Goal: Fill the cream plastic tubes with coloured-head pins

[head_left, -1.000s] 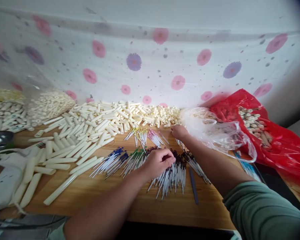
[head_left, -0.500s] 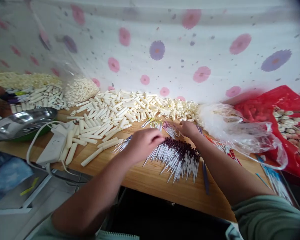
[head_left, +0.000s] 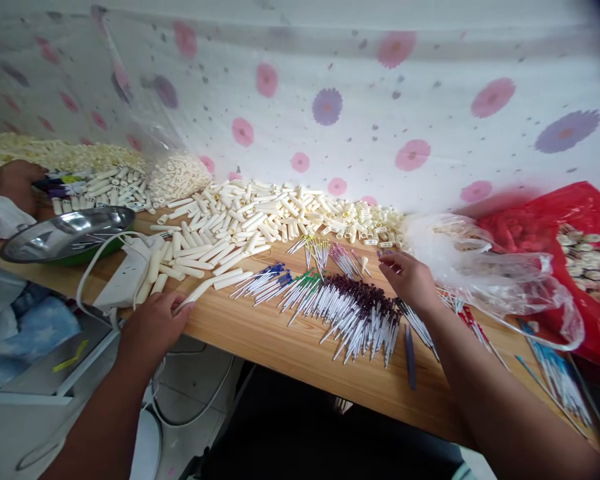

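My left hand point(head_left: 155, 323) is at the table's front edge, its thumb and fingers closed on the near end of a long cream tube point(head_left: 200, 292). My right hand point(head_left: 407, 277) hovers at the far side of the sticks, fingers loosely curled and a little apart, with nothing visible between them. Purple stick heads show by its fingertips. A small cream piece point(head_left: 365, 264) stands just left of it. Between the hands lie fanned rows of thin white sticks with dark maroon heads point(head_left: 363, 293), green heads point(head_left: 307, 279), blue heads point(head_left: 273, 272) and pink heads point(head_left: 344, 257).
Cream tubes point(head_left: 260, 213) are heaped along the back. A metal bowl point(head_left: 70, 233) and a white power strip point(head_left: 125, 273) are at left, near another person's hand point(head_left: 17, 180). A clear plastic bag point(head_left: 500, 273) and a red bag point(head_left: 575, 213) lie at right. A flat dark strip point(head_left: 410, 357) rests near the front.
My left hand has moved left from the sticks to the cream tube, uncovering the blue and green heads. My right hand has shifted slightly right. The other person's hand shows more.
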The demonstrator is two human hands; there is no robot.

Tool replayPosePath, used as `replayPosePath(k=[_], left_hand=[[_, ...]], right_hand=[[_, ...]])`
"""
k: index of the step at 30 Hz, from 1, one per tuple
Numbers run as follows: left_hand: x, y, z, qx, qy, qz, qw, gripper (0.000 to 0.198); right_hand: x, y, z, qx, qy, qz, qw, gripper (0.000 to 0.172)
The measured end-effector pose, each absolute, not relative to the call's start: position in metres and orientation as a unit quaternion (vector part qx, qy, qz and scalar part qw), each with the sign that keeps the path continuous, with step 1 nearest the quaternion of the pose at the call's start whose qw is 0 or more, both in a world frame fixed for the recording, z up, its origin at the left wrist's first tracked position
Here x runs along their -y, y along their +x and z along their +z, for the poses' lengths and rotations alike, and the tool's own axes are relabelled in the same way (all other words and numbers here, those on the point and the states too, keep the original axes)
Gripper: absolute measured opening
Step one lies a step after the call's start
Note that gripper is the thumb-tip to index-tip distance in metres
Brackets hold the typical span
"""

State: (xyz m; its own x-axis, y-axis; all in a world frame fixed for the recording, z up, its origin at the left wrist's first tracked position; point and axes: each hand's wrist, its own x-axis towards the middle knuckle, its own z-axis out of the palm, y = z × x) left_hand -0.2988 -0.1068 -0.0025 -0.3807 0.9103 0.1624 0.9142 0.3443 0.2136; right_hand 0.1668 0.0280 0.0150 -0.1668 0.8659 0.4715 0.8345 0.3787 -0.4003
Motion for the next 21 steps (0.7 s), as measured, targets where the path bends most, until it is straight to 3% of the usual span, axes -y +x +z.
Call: replayPosePath(k=[3,6,8,10,11,15,18,21], left_hand=[[0.096,-0.266,0.007,0.773,-0.517,-0.354,-0.105,0.030],[0.081,-0.203,0.012,0.594,-0.500,-0.535,-0.332,0.027],[0.072,-0.153,0.014,0.493,-0.475,-0.556,-0.471,0.027],[0.066,-0.108,0.015,0.423,-0.448,-0.552,-0.562,0.029],[0.064,-0.091,0.016,0.387,-0.449,-0.547,-0.591,0.029],[0.049,-0.055,0.031,0.391,-0.517,-0.481,-0.590,0.024],[0.030,-0.046,0.046,0.427,-0.687,-0.380,-0.447,0.032],[0.010,-0.036,0.048,0.418,-0.788,-0.239,-0.384,0.020]], right_hand=[[-0.015,0.155,0.023,0.787,-0.514,0.057,0.336,0.021],[0.006,0.131,0.034,0.797,-0.460,0.150,0.361,0.022],[0.025,0.112,0.040,0.808,-0.398,0.232,0.367,0.034],[0.041,0.098,0.043,0.834,-0.349,0.237,0.355,0.047],[0.047,0.095,0.042,0.837,-0.348,0.215,0.364,0.042],[0.055,0.113,0.038,0.817,-0.387,0.160,0.395,0.018],[0.049,0.139,0.042,0.821,-0.411,0.146,0.369,0.014],[0.027,0.158,0.049,0.849,-0.405,0.157,0.302,0.016]])
